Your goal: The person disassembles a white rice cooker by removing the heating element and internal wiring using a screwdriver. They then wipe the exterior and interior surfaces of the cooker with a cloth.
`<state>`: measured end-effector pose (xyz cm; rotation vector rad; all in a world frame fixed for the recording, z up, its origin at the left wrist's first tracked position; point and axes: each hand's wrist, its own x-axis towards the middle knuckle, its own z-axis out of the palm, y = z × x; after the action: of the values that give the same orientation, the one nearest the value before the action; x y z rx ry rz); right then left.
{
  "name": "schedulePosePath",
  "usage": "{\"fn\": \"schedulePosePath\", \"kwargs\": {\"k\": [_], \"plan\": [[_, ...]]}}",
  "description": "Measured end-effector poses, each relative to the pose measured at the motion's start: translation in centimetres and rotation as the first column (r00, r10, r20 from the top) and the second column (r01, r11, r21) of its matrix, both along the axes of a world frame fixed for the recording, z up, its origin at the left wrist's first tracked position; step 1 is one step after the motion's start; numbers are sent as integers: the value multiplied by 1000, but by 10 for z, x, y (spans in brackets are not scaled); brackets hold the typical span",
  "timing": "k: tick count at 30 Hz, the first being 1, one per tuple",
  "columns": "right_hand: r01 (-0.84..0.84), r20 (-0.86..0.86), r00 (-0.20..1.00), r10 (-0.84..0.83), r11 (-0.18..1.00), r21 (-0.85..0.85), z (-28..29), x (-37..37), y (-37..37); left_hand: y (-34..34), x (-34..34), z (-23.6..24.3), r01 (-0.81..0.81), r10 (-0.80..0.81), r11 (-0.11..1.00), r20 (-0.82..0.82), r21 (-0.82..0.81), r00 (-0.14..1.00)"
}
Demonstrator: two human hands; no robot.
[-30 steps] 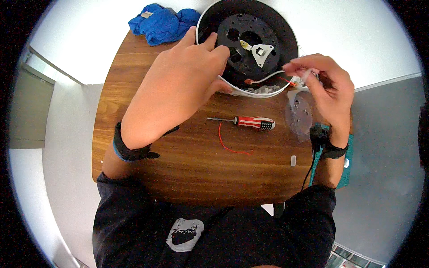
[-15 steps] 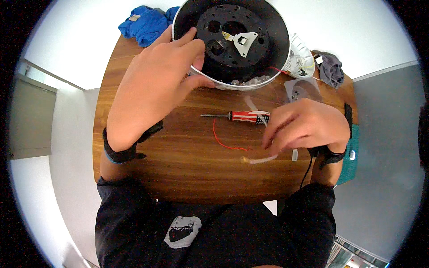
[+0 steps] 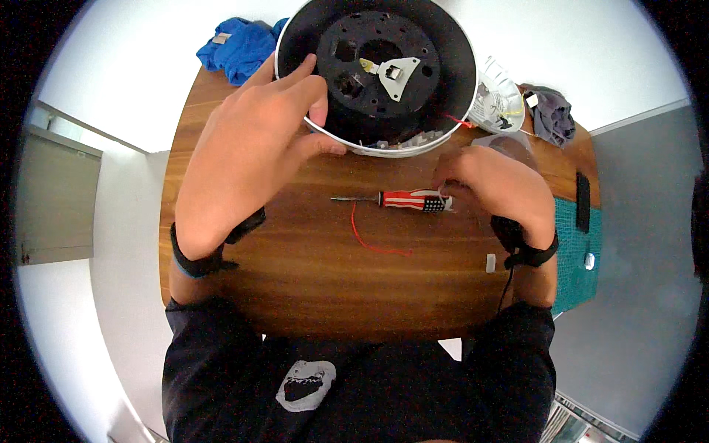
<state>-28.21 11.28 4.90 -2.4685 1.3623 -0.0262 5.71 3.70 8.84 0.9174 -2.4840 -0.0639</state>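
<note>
My left hand (image 3: 247,140) grips the lower-left rim of a round white-edged housing (image 3: 458,37), with a black interior (image 3: 399,125), a black disc (image 3: 340,33) and a pale triangular bracket (image 3: 399,81). My right hand (image 3: 495,184) is curled low over the table near the screwdriver's handle, blurred, on something I cannot make out. A red-and-white screwdriver (image 3: 410,199) lies below the housing, with a loose red wire (image 3: 369,244) under its shaft and a small white piece (image 3: 490,263) to the right.
A blue cloth (image 3: 244,52) sits at the back left of the wooden table (image 3: 332,288). At right are a clear container (image 3: 502,103), a grey cloth (image 3: 554,118), a plastic bag (image 3: 509,144), a black strip (image 3: 582,199) and a green mat (image 3: 576,280).
My right hand has dropped from the housing rim, swung out a pale strip or wire, and moved slightly back up. The housing shifted left with my left hand still on it.
</note>
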Motion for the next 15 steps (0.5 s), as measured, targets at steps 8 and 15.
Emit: {"fn": "schedulePosePath", "kwargs": {"k": [8,15], "plan": [[-92,-2,996,92,994,55,53,26,6,-1,4,-4,33,-39,998,-91,-62,995],[-17,263,959,107,946,-325,81,52,-23,-4,4,-4,61,-63,998,-82,-25,995]]}}
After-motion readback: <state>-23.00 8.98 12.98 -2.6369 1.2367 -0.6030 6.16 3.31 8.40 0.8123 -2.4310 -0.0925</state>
